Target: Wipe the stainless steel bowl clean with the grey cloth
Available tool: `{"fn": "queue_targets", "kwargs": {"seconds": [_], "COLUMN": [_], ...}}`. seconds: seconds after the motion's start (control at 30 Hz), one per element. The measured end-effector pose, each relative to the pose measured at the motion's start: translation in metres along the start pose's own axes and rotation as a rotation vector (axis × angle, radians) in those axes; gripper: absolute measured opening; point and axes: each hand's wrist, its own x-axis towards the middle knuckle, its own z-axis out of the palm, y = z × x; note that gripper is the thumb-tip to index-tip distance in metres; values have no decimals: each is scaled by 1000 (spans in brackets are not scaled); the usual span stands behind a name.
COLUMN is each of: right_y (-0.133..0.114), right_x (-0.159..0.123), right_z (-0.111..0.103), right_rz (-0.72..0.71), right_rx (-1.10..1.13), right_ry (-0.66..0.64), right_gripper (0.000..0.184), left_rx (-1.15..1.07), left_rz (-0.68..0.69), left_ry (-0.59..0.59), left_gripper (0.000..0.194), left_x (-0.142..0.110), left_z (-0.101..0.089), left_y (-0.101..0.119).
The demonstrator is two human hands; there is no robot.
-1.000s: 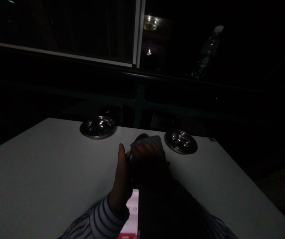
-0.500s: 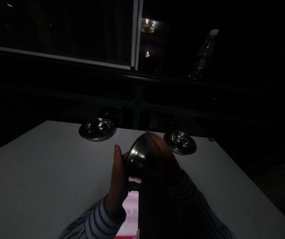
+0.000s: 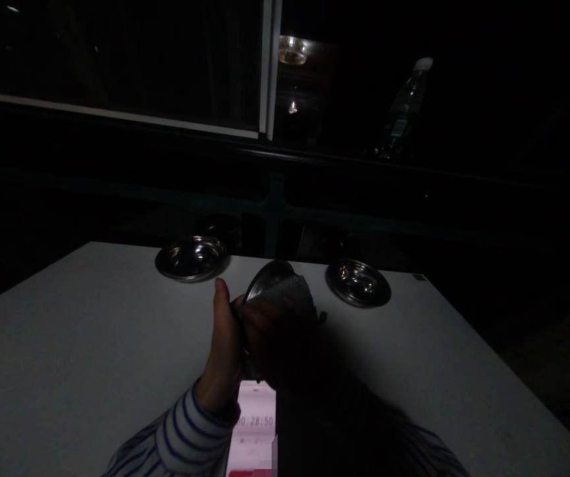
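Observation:
The scene is very dark. My left hand grips a small steel bowl by its rim, tilted on edge above the white table. My right hand is closed on a grey cloth and presses it against the bowl's inside. Both sleeves are striped.
Two more steel bowls rest at the table's far edge, one to the left and one to the right. A lit phone screen lies on the table below my hands. A plastic bottle stands on a dark ledge behind.
The bowl has been turned in my left hand while my right hand moved the cloth over it, from the outer side back to the inside. Both hands drifted slightly left.

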Motion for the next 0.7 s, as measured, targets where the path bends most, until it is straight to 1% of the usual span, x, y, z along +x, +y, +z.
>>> {"fn": "queue_targets", "kwargs": {"seconds": [0.03, 0.1, 0.17, 0.27, 0.37, 0.47, 0.53, 0.57, 0.63, 0.7], "right_y": [6, 21, 38, 63, 76, 75, 67, 61, 48, 34], "right_x": [5, 15, 19, 11, -3, -2, 7, 13, 26, 35], "right_z": [-4, -12, -16, -10, 4, 9, 5, 2, -4, -7], "right_rz": [21, 115, 233, 399, 469, 479, 463, 436, 334, 199], "right_rx": [-3, 35, 147, 341, 391, 377, 381, 376, 304, 177], "right_ry": [30, 95, 99, 169, 232, 261, 262, 251, 203, 130], "right_gripper": [37, 32, 34, 37, 37, 37, 40, 40, 38, 36], "left_rx": [5, 9, 16, 20, 31, 53, 48, 36, 12, -19], "left_rz": [-7, -13, -15, 6, 33, 27, 13, 3, -17, -30], "left_ry": [-2, 2, 21, 54, 92, 149, 193, 196, 174, 154], "left_gripper": [61, 62, 64, 64, 62, 58, 59, 59, 60, 59], "left_x": [0, -2, -3, -6, -5, -1, 2, 3, 3, 3], "left_z": [-1, -4, -6, -9, -13, -14, -13, -12, -8, -6], "left_y": [-1, -3, -4, -5, -9, -14, -16, -15, -11, -5]}}
